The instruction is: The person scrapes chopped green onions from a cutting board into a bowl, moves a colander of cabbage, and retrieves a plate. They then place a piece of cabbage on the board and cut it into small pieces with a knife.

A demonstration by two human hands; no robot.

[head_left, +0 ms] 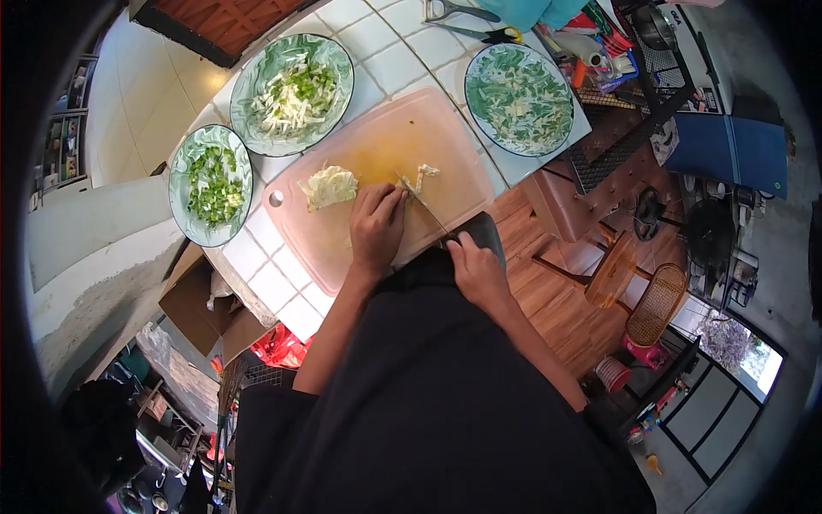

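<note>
A pink cutting board (467, 158) with a yellowish middle lies in front of me. My left hand (378, 230) rests on it, fingers curled and pressed together beside the blade; whatever is under the fingertips is hidden. My right hand (479, 272) is closed around the dark handle of a knife (431, 213), its blade slanting toward my left fingertips. Just beyond the blade lie a few pale cabbage shreds (426, 173). A cut chunk of cabbage (330, 188) sits to the left of my left hand.
A large plate (247, 104) holds shredded cabbage and green pieces; a smaller plate (180, 182) holds chopped greens. A green-and-white plate (519, 99) stands at right, its contents hard to tell from its pattern. Scissors (492, 35) lie at the back of the tiled counter (377, 43).
</note>
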